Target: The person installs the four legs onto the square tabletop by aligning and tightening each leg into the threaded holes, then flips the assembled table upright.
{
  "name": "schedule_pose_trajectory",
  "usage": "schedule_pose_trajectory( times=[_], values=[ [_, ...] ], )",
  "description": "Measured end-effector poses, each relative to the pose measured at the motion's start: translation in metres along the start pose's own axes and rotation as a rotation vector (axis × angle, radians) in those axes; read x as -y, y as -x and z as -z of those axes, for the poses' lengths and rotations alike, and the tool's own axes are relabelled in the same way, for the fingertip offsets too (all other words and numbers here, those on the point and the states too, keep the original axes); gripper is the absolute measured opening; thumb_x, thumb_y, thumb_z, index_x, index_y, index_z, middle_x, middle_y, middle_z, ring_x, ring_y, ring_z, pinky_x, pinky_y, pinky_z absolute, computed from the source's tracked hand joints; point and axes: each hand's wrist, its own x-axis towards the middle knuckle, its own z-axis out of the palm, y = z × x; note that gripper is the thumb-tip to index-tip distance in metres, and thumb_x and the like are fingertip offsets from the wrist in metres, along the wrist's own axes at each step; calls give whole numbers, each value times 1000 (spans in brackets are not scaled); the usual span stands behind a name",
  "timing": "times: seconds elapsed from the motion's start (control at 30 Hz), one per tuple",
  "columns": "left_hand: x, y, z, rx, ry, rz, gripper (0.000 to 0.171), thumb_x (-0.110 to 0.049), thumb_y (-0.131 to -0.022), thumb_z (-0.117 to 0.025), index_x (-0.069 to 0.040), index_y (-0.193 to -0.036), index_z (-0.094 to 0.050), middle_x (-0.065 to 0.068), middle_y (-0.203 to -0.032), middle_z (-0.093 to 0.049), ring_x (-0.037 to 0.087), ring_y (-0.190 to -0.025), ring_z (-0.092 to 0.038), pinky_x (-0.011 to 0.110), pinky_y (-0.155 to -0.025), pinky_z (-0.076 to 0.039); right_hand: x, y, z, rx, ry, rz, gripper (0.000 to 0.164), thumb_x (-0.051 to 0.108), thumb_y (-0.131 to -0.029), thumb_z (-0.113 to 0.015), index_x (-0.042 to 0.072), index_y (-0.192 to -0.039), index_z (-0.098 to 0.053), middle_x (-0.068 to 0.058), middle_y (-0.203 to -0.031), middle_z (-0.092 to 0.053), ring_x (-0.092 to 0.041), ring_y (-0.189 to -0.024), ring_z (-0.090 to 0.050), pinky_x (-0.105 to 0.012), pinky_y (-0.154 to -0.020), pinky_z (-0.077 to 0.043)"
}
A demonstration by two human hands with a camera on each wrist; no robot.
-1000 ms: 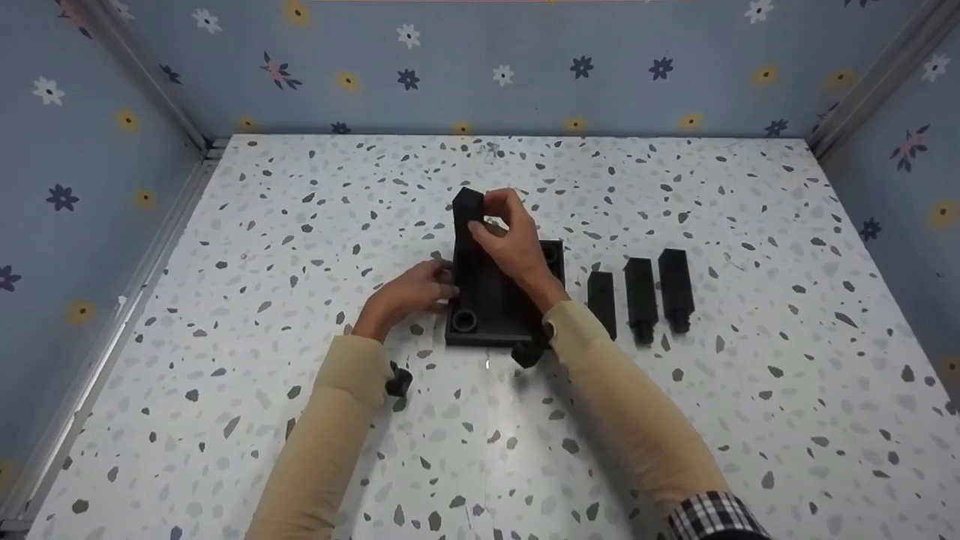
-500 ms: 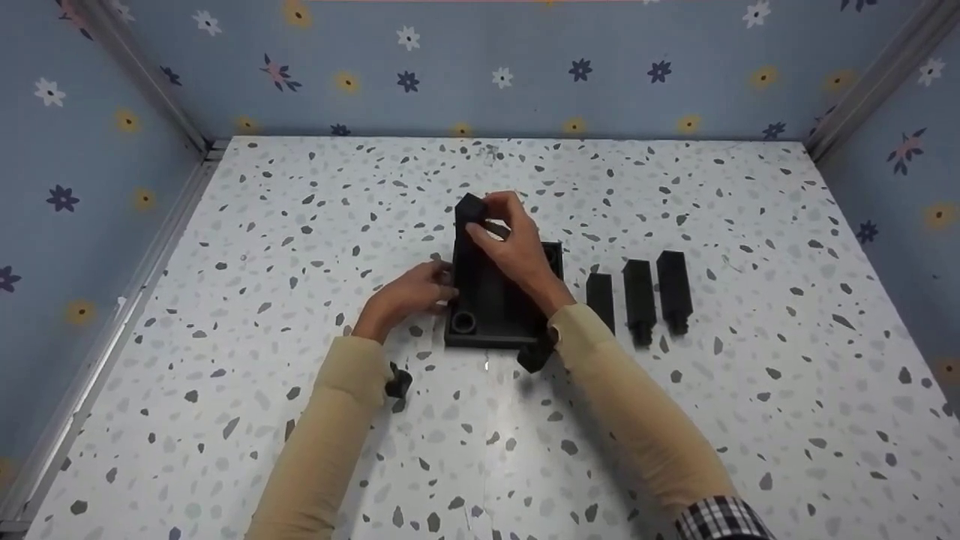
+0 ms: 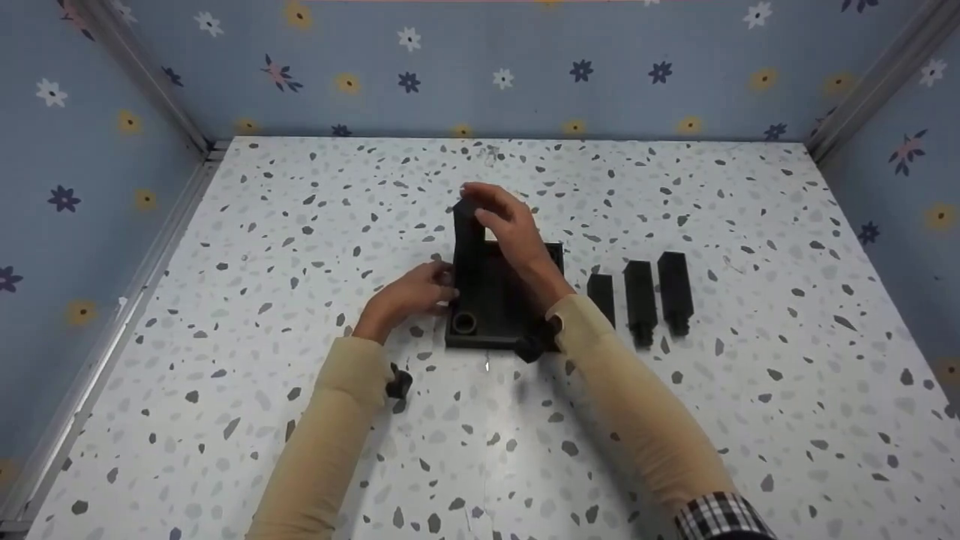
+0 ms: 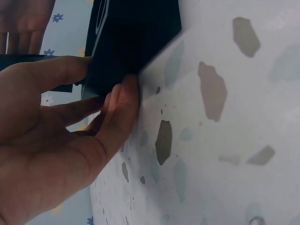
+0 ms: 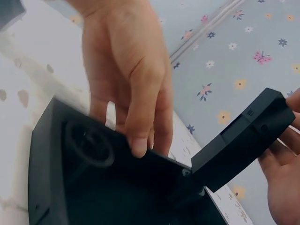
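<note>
A black tray-like base (image 3: 502, 330) with raised walls and round corner sockets lies on the table. My left hand (image 3: 411, 291) grips its left wall; in the left wrist view the thumb (image 4: 61, 72) is on one side and the fingers on the other. A square black leg (image 3: 469, 244) stands at the base's far left corner, and the right wrist view shows it (image 5: 243, 138) tilted in the picture. Around the leg's top sit the thumb and fingers of my right hand (image 3: 514, 225). A round socket (image 3: 464, 323) shows at the near left corner.
To the right of the base lie three more black legs (image 3: 601, 296), (image 3: 640, 300), (image 3: 676, 289), the right two showing narrow stepped ends. Dark camera mounts (image 3: 399, 382) hang at both wrists. Flowered blue panels (image 3: 525, 97) wall the speckled table (image 3: 262, 315).
My right hand has shifted its hold: the fingers moved left over the far side of the leg's top, and the thumb slid slightly up and right. The left hand and base stay put.
</note>
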Motion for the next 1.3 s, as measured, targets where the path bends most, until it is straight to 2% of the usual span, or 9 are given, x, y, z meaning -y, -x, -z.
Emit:
schedule_pose_trajectory(
  times=[0.27, 0.47, 0.7, 1.0, 1.3],
  values=[
    [1, -1, -1, 1, 4, 7, 57, -5, -93, -52, 0, -145, -30, 19, -135, -44, 28, -114, -54, 37, -96, -52, -24, -12, 5, -17, -48, -19, 36, 4, -96, -50, -5, -130, -53, -21, -125, -57, -21, -107, -57, -28, -92, -48],
    [0, 0, 1, 4, 0, 11, 58, -5, -92, -53, 0, -146, -30, 18, -134, -45, 28, -114, -54, 37, -96, -52, -27, -12, 4, -53, -34, -15, 34, 10, -92, -60, 1, -125, -58, -12, -120, -60, -18, -106, -58, -30, -94, -49],
    [-2, 1, 0, 13, 17, 19, 62, -5, -93, -52, 0, -148, -25, 18, -138, -42, 29, -118, -52, 40, -98, -51, -27, -13, 0, -94, 14, -32, 35, 11, -90, -65, -1, -122, -57, -11, -112, -61, -18, -103, -58, -29, -89, -51],
    [1, -1, 0, -6, -16, 10, 61, -5, -92, -52, -1, -148, -27, 17, -135, -43, 27, -115, -53, 37, -95, -52, -27, -11, -2, -126, 59, -22, 33, 16, -86, -71, 4, -113, -56, -9, -107, -61, -19, -101, -59, -31, -91, -51],
    [1, 0, 0, -3, -12, 1, 60, -5, -92, -52, 0, -147, -28, 19, -136, -43, 29, -117, -52, 39, -97, -52, -21, -7, -4, -134, 79, -82, 38, 18, -85, -72, 5, -116, -54, -9, -109, -61, -21, -100, -61, -27, -71, -51]
  ],
)
